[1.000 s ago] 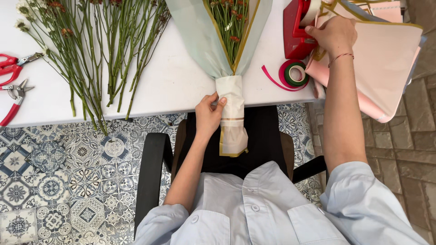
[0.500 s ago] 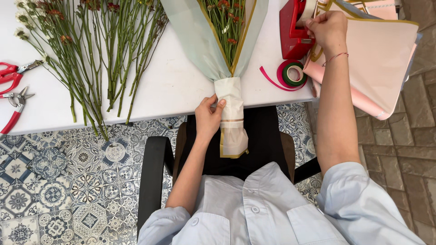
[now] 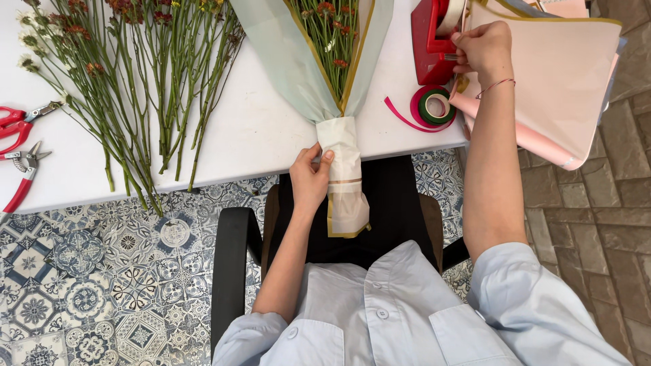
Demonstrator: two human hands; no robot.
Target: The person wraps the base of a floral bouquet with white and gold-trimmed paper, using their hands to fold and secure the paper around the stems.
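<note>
1. Bouquet (image 3: 336, 74) is the main thing: flowers wrapped in pale green paper with a gold edge, neck hanging off the front edge of the white table (image 3: 258, 135), the wide top spreading away across it.
2. Left hand (image 3: 310, 179) is wrapped around the narrow, pale neck of the wrap, thumb on the front, fingers curled shut around it. The tail of the wrap sticks out below the grip, and the blooms fan out above it.
3. Right hand (image 3: 483, 49) is up at the red tape dispenser (image 3: 430, 41), fingertips pinched together at the tape end. Can't really tell how much tape it's got.
4. Just below that hand sit a green tape roll (image 3: 436, 106) and a loop of pink ribbon (image 3: 405, 115), with pink wrapping sheets (image 3: 563, 88) draped over the table's right corner.
5. Further left, loose flower stems (image 3: 129, 95) lie spread on the table, well apart from the bouquet.
6. At the far left edge are red scissors (image 3: 17, 122) and red-handled pruners (image 3: 24, 177).
</note>
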